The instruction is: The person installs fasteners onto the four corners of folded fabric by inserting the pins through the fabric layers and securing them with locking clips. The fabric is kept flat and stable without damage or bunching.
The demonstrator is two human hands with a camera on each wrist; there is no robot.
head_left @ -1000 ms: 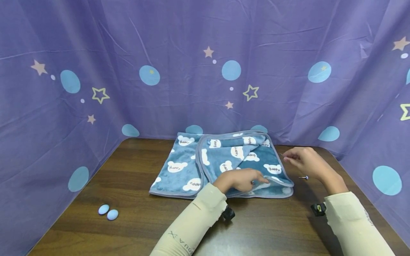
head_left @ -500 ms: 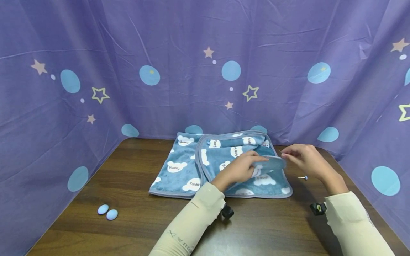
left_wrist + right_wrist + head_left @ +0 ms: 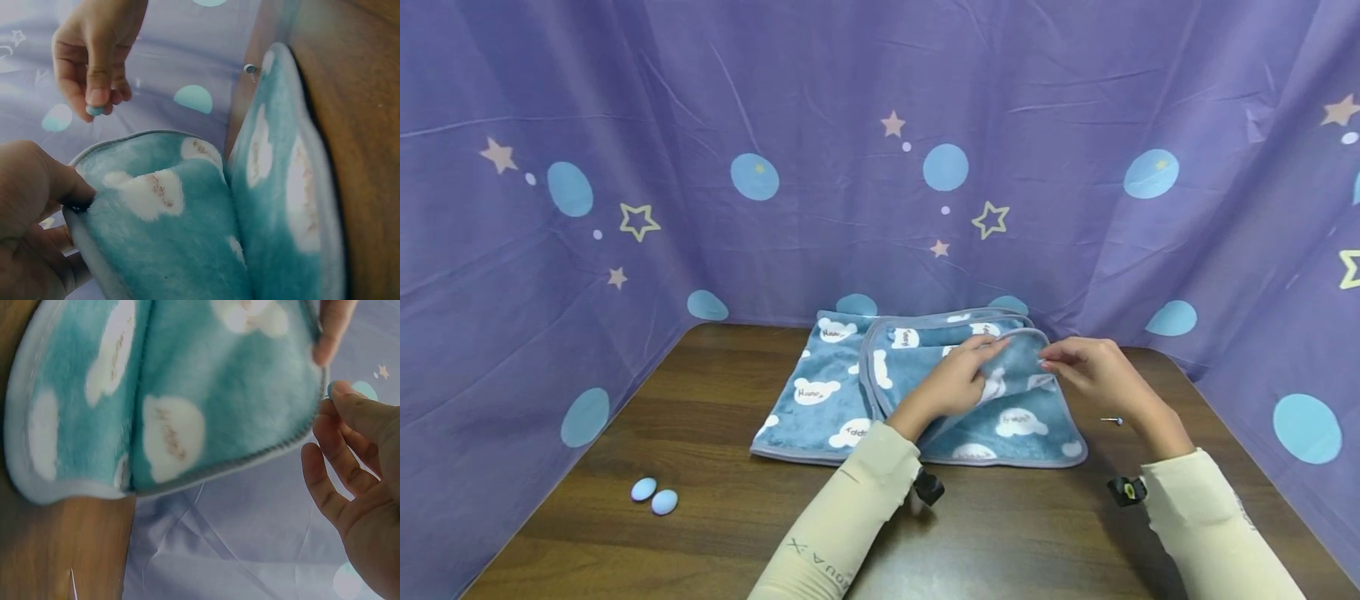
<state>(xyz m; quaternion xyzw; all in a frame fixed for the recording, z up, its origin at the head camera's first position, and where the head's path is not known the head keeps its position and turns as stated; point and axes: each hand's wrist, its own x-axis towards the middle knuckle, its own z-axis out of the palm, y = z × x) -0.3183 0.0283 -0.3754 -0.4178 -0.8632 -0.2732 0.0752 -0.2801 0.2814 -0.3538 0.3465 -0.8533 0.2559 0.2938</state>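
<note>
A folded teal blanket [image 3: 822, 421] with white bear-head patches and grey binding lies on the wooden table. My left hand [image 3: 951, 385] pinches its upper layer at the bound edge and holds that flap raised. In the left wrist view, thumb and fingers [image 3: 75, 186] are on either side of the edge. My right hand [image 3: 1099, 372] pinches a small pin by its blue head [image 3: 94, 110], right beside the flap's lifted corner. The right wrist view shows the pin's head [image 3: 336, 387] between thumb and finger, its thin shaft directed at the binding.
A second pin [image 3: 1116, 421] with a blue head lies on the table [image 3: 1000, 533] right of the blanket. Two pale blue oval pieces [image 3: 653, 496] lie at the front left. A purple curtain [image 3: 820, 100] with stars and dots encloses the back and sides.
My left hand has lifted the blanket's front right edge up and back, folding the flap upward. My right hand has moved slightly left, bringing the pin to the flap's corner.
</note>
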